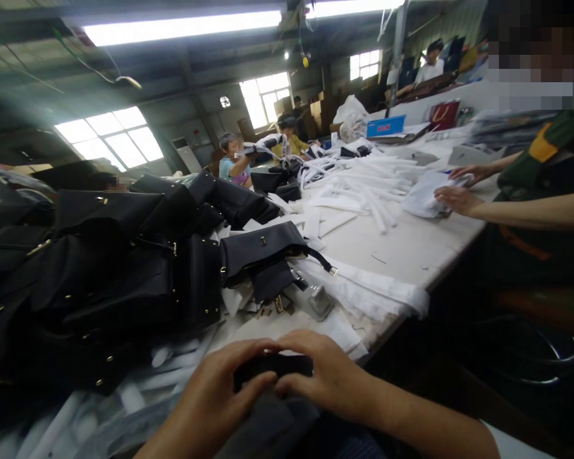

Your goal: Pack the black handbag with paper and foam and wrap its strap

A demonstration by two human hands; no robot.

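Dark piece (294, 364): held low between both hands, in front of the worktable's (411, 258) near edge; mostly hidden by fingers. Progress: in hand, not set down; work done on it, or left, cannot be told from where I stand. Black bags (119, 280) lie heaped to the left, finish unclear. Pose: left hand (236, 376) and right hand (323, 376) curled around it, thumbs nearly meeting, forearms angled inward.

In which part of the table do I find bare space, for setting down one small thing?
A mostly bare patch of table lies between the strips, the white bundle and the table's right edge, though a thread and small scrap lie there. It is crowded on the left with black bags.
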